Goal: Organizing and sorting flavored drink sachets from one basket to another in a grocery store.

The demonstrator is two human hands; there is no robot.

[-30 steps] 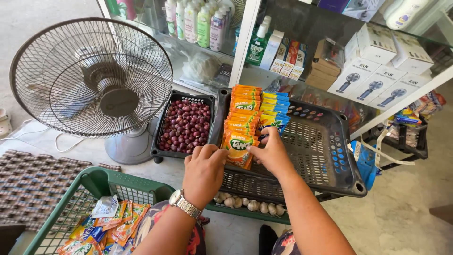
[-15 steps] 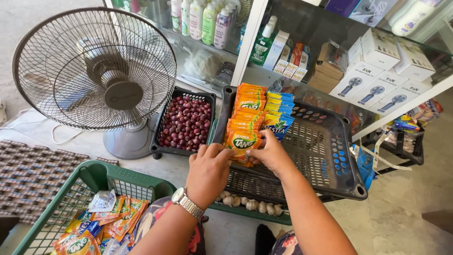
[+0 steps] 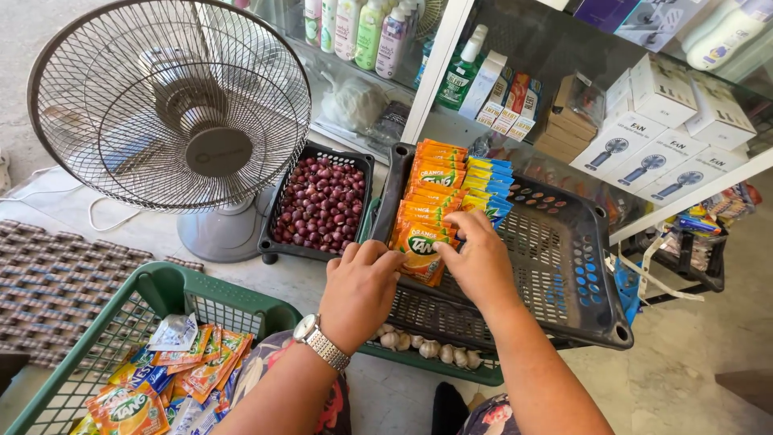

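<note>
Both of my hands meet at the near end of a row of orange drink-powder sachets (image 3: 425,193) standing in a black plastic crate (image 3: 564,266). My left hand (image 3: 360,287), with a metal watch on its wrist, pinches the front orange sachet (image 3: 420,254) from the left. On the sachet's right side, my right hand (image 3: 481,259) grips the same sachet. A shorter row of blue and yellow sachets (image 3: 489,187) stands right beside the orange ones.
A black crate of small red onions (image 3: 320,204) sits left of the sachet crate, with a grey standing fan (image 3: 173,113) beyond. A green basket (image 3: 161,294) at lower left holds loose sachets. Garlic bulbs (image 3: 423,346) lie below. Shelves of bottles and white boxes (image 3: 668,121) rise behind.
My hands have stayed at the front sachet, shifting slightly as they press it into the row. The camera view has drifted a little.
</note>
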